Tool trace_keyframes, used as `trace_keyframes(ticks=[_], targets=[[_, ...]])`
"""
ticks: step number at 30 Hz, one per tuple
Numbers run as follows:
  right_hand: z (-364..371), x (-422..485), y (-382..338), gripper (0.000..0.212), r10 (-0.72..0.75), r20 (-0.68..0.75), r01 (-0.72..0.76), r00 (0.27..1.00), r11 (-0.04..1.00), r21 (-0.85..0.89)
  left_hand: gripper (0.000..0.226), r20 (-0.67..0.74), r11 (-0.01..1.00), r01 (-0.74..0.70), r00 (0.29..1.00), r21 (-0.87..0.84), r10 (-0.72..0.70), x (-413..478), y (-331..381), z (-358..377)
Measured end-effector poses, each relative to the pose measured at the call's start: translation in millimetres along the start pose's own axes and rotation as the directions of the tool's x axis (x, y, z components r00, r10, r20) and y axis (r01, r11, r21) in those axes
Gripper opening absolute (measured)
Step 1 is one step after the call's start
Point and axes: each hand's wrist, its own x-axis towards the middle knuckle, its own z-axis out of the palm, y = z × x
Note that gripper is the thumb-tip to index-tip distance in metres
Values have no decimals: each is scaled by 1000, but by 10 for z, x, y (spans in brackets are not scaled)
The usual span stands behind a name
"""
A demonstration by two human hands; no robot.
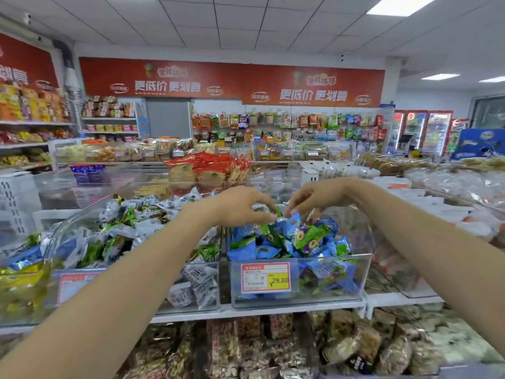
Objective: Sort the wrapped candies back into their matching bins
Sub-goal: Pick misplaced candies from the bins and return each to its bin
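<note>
Both hands are held over the top of the right bin (pixel 297 296), which is heaped with blue and green candies (pixel 295 242). A green candy (pixel 278 212) is pinched at the fingertips of the left hand (pixel 240 205). The right hand (pixel 319 198) is curled just beside it, fingertips down among the wrappers; whether anything is gripped cannot be told.

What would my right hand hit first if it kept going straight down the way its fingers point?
Probably the heap of blue and green wrapped candies in the clear bin right under the right hand. The fingertips look almost on them already, though depth is hard to judge.
</note>
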Motion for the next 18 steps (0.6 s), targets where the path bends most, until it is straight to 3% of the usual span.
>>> trace_keyframes(ticks=[4, 7, 11, 16, 18], targets=[[-37, 136, 24, 23, -73, -307, 76, 949, 997, -3, 32, -160, 997, -73, 985, -39, 66, -8, -202, -11], [-31, 303, 69, 18, -72, -380, 36, 922, 994, -101, 30, -214, 990, -110, 973, -88, 89, 15, -328, -28], [-8, 541, 150, 23, 33, -310, -90, 950, 982, -169, 30, -192, 985, -138, 975, -105, 116, 142, -418, -74], [-41, 803, 170, 37, 175, -124, -199, 977, 956, -217, 29, -159, 982, -140, 980, -127, 120, 371, -484, -134], [-45, 880, 153, 26, 194, -57, -202, 979, 928, -312, 28, -161, 977, -149, 979, -154, 124, 454, -495, -146]])
